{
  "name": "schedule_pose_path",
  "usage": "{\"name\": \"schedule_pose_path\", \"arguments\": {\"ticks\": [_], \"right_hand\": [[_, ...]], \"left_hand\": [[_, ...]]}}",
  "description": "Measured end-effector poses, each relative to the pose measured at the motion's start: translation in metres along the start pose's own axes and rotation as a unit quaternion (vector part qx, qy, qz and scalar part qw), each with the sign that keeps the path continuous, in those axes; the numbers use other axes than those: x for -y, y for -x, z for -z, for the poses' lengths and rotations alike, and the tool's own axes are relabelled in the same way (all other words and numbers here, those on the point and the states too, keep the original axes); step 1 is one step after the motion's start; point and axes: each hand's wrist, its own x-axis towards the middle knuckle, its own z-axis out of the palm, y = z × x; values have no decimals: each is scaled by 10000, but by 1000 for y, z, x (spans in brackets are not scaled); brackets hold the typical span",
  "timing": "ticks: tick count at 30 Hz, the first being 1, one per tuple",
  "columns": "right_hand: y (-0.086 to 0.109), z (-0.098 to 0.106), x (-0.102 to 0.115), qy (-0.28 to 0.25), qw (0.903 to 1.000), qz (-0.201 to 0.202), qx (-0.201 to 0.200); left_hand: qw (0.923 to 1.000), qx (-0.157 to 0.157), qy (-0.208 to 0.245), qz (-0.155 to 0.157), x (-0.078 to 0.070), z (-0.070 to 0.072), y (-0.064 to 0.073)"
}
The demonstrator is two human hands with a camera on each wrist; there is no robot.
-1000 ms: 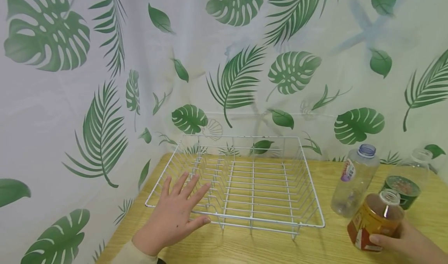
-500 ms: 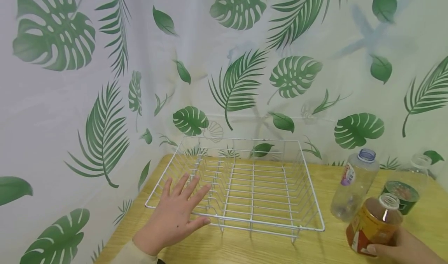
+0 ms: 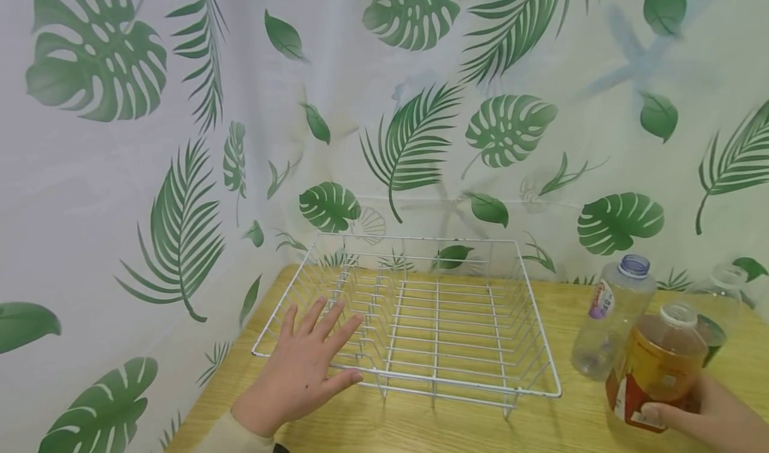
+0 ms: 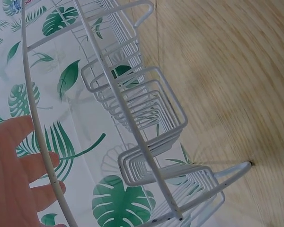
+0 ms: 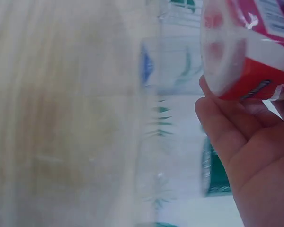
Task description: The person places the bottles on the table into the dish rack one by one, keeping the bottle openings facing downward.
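My right hand (image 3: 717, 413) grips an open-topped plastic bottle (image 3: 657, 366) with a red and yellow label. In the right wrist view, the bottle's base (image 5: 222, 52) shows raised off the table, with fingers (image 5: 222, 123) around its side. At the left, my left hand (image 3: 300, 373) is spread flat over the front left corner of a white wire dish rack (image 3: 435, 377). Seen from the left wrist, the fingers (image 4: 40, 196) reach behind the rim wire of the rack. Whether the palm touches the wires is unclear.
A clear uncapped bottle (image 3: 615, 326) with a blue neck stands right of the rack. Behind the held bottle is another clear bottle (image 3: 727, 293) with a green label, partly hidden. A leaf-patterned curtain (image 3: 420, 139) borders the wooden table (image 3: 456, 426) behind and at left.
My right hand has lifted the red and yellow labelled bottle off the table and shifted it slightly right, covering more of the green-labelled one. The left hand stays in place on the rack.
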Motion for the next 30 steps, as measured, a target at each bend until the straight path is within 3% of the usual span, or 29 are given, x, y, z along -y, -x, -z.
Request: {"name": "schedule_pose_path", "arguments": {"ticks": [4, 8, 13, 18, 24, 30], "right_hand": [[8, -1, 14, 0, 9996, 246, -135], [19, -4, 35, 553, 9958, 608, -409], [31, -8, 70, 1371, 9794, 1081, -1012], [39, -14, 104, 1748, 9625, 1475, -1461], [41, -23, 134, 2066, 9448, 1806, -1791], [35, -41, 157, 1980, 9387, 2176, -1795]], "left_hand": [[10000, -14, -15, -12, -1, 2, -1], [9999, -86, 79, -80, -4, 5, -3], [9990, -202, 360, -170, -11, 13, -7], [9966, -445, 632, -300, -20, 20, -13], [9900, -735, 1096, -496, -32, 30, -25], [9788, -852, 1745, -651, -47, 42, -35]]}}
